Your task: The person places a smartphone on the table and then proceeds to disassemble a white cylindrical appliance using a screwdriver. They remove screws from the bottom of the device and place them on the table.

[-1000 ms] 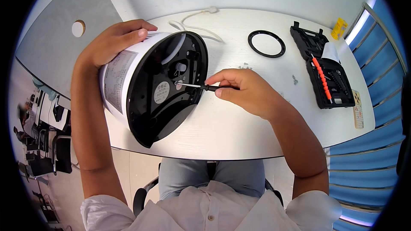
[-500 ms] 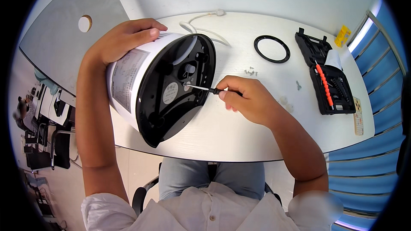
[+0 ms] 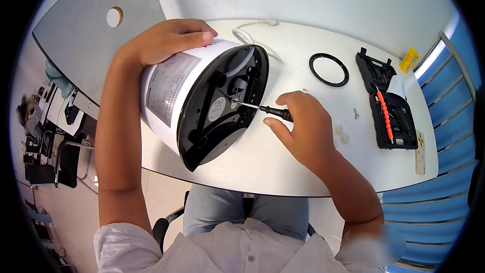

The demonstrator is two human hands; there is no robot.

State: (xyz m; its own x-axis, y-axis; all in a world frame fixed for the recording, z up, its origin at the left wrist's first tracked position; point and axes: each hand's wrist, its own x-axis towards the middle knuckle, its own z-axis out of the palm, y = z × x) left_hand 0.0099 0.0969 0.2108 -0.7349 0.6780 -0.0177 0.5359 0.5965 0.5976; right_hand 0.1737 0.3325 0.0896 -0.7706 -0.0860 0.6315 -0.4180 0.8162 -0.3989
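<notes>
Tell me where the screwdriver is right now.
The screwdriver is near the middle of the head view, with the right hand just to its right, and it points left at the black underside of the white appliance.

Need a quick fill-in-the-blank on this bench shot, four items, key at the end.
1. The left hand rests on the ____ housing.
2. The right hand holds a ____ with its tip toward the black base.
3. A flat black ____ lies on the table, between the housing and the open tool case.
4. The small object near the table's far right corner is ____ in colour.

Missing words: white; screwdriver; ring; yellow.
</notes>
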